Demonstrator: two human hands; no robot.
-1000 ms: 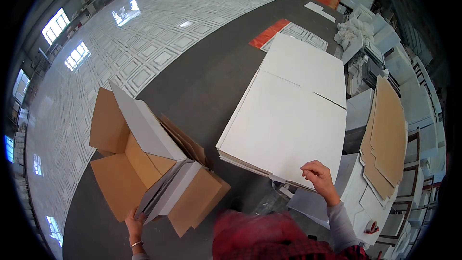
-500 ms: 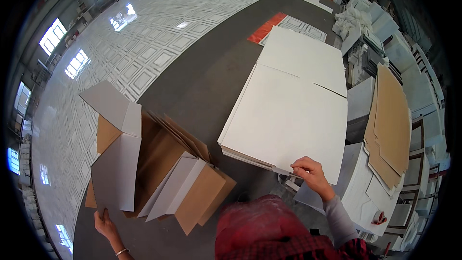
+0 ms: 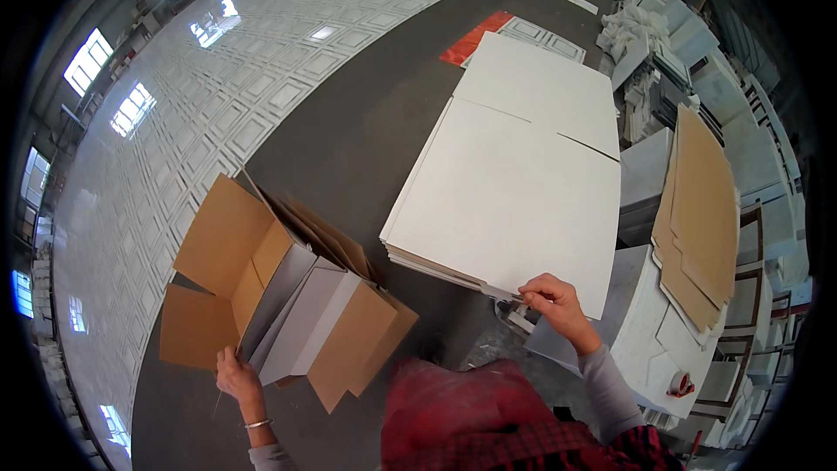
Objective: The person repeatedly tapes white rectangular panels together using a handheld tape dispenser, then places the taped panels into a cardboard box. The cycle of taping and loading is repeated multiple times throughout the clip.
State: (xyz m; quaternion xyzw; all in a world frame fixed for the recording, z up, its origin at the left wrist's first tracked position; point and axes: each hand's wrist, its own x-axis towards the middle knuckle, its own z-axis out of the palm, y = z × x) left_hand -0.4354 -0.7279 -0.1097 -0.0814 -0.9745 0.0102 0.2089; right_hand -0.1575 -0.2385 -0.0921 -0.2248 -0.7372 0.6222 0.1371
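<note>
Box point(image 3: 251, 290) sits left of white stack point(image 3: 514, 201); probably light, stiff-panelled, floppy at creases, best held by panel edges. Left hand point(image 3: 237, 375) pinches its near edge; right hand point(image 3: 556, 303): fingers narrow at stack's edge, can't tell if gripping.

left hand point(image 3: 237, 375) grips lower edge of brown-and-white folding carton point(image 3: 205, 323) | right hand point(image 3: 554, 303), fingers curled, at near edge of white cardboard stack point(image 3: 514, 201) | brown cardboard sheets point(image 3: 702, 218) right of stack | tape roll point(image 3: 679, 384) near them | glossy patterned tiles point(image 3: 261, 78) spread left across grey floor point(image 3: 349, 148)
</note>
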